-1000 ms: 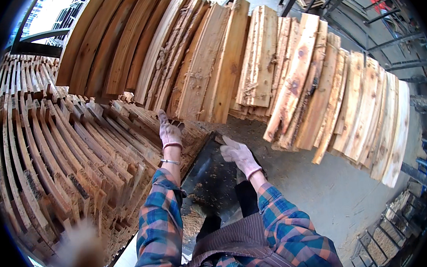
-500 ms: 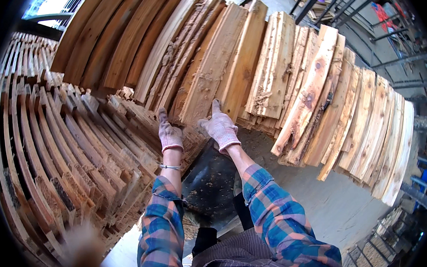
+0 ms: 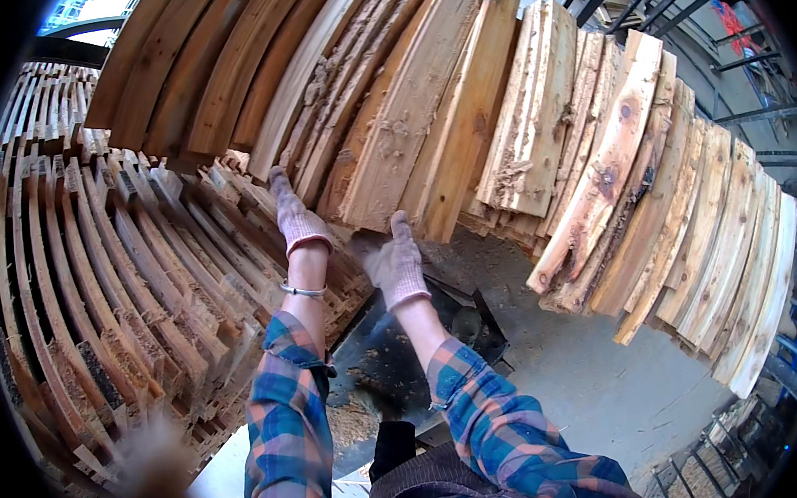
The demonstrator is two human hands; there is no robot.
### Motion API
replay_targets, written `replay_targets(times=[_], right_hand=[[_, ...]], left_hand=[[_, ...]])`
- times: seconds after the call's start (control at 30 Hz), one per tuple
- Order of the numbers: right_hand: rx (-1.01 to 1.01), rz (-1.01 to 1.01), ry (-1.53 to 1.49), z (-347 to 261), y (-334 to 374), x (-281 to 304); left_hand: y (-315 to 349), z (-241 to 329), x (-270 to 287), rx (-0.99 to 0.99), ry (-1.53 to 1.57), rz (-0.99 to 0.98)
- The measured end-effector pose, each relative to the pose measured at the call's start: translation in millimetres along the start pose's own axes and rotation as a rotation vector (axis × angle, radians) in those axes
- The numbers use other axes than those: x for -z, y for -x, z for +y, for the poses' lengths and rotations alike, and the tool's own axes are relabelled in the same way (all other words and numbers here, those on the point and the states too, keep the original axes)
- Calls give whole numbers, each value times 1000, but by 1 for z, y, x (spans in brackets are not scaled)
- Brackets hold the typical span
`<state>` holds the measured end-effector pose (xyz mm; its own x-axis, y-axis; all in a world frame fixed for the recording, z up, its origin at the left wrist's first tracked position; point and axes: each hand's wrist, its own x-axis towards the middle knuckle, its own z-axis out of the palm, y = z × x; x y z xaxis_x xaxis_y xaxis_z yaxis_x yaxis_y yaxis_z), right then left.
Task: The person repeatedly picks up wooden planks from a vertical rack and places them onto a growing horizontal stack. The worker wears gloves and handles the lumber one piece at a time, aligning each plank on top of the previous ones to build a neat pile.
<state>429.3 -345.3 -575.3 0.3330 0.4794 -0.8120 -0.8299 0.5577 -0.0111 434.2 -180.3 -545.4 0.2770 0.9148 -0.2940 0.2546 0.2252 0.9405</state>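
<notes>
A wide, rough-faced brown wooden board (image 3: 413, 107) lies just beyond the pink-gloved right hand (image 3: 394, 260), whose thumb is spread from blurred fingers. The pink-gloved left hand (image 3: 297, 215) is left of the board's near end; its grip cannot be told.

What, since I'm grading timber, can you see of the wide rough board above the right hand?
The board looks like pale brown wood, its broad face coarse and flecked. It slants up and rightward in the picture, packed between other boards. Its lower end is near the right hand; contact is unclear.
</notes>
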Motion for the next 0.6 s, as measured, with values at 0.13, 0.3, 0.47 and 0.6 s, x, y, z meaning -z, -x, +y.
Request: replay_targets(times=[0.13,0.3,0.47,0.6], right_hand=[[-7,-24,-343,10,2,-29],[-8,-95,-306,17,13,-31],[199,-134,-46,0,51,-19],[-7,-23,-152,-2,30,-9]], left_hand=[[23,16,-9,138,217,31],[39,14,-2,-90,-16,47],[97,17,-7,-306,22,-129],[76,-34,11,69,608,-153]])
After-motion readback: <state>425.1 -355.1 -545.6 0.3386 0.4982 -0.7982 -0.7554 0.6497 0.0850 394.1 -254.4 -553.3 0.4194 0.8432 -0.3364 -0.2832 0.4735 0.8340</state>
